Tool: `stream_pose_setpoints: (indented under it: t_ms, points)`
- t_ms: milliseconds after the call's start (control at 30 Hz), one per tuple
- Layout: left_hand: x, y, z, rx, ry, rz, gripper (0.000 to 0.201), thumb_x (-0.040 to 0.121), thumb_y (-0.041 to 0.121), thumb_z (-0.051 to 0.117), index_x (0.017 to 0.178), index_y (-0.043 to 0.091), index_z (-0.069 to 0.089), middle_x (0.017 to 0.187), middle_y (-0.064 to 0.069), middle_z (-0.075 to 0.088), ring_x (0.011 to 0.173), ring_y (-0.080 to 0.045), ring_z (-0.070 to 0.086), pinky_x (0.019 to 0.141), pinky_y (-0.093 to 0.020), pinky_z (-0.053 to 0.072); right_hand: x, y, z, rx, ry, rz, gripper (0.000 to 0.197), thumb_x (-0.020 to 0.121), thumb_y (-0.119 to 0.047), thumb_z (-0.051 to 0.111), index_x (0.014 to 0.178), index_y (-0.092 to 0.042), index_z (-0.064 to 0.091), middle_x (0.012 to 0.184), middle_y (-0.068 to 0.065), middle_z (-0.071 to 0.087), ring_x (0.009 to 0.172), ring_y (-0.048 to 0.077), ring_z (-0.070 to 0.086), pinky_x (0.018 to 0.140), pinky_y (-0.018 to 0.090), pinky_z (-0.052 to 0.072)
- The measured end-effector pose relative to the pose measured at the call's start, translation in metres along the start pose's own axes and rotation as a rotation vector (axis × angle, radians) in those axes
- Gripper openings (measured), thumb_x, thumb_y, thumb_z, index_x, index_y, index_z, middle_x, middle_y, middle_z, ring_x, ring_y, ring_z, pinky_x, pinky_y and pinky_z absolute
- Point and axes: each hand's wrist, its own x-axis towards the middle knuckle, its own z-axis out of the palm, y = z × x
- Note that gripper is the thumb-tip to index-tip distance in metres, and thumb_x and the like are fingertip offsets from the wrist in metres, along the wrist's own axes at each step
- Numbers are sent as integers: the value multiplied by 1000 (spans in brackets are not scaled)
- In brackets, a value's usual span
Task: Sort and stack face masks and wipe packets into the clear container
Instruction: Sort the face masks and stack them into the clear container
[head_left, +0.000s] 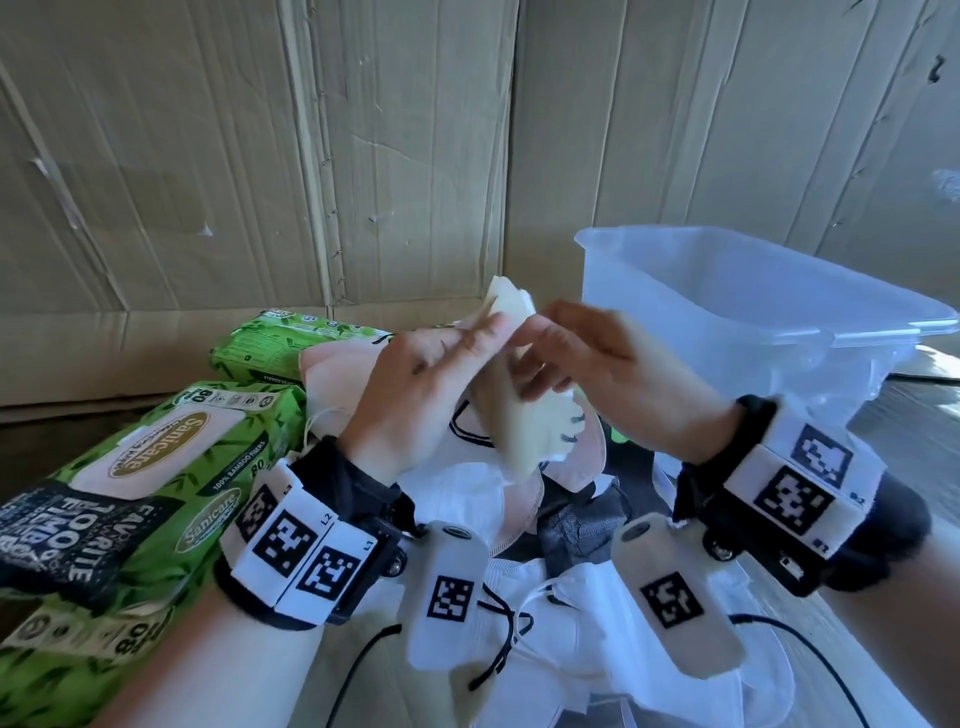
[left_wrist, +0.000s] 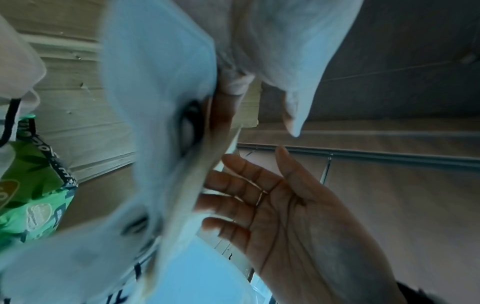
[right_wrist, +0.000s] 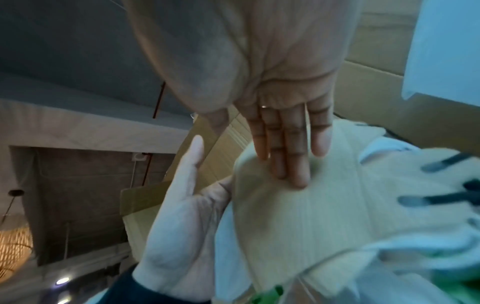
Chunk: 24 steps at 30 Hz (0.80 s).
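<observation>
- Two hands are meeting over a pile of masks (head_left: 524, 587), which is lying on the surface in front of the person.
- Left hand (head_left: 415, 395) is gripping a cream mask (head_left: 511, 415), thumb on one face and fingers behind it, holding it upright above the pile.
- Right hand (head_left: 587, 374) is lying flat against the other face of that mask, fingers (right_wrist: 288, 148) straight and together, closing round nothing.
- Green wipe packs are sitting to the left: one (head_left: 140, 493) is lying near the left wrist, another (head_left: 270, 343) is lying further back, partly under a pink mask (head_left: 337, 379).
- Clear container (head_left: 769, 312) is standing to the right, just beyond the right hand, well apart from the packs.
- Cardboard (head_left: 311, 156) is standing behind everything as a wall.
</observation>
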Motion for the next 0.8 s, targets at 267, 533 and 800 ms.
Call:
stream_pose_setpoints:
  t_ms: [267,533,800]
  points:
    - [-1,2,-2,66,-40,24,26,77,-6,68,75,21,66,59,30,63,58,16,54,57,-2,38,5,18,-8,-40,65,-42,39,74,-20,71,94,-45,49,80,-8,56,73,14,58,73,32,46]
    - [-4,10,0,6,-47,179,44,69,-16,69,96,16,57,81,25,65,78,22,56,70,3,37,1,11,-7,-135,349,-324,29,67,-20,72,93,-33,67,84,5,60,70,14,56,67,16,46]
    - [-1,1,-2,-12,-44,159,53,70,-15,70,97,27,51,68,20,67,66,8,57,63,-8,43,-1,10,-9,-173,371,-423,10,67,-15,75,76,-18,74,86,3,55,76,3,51,69,12,40]
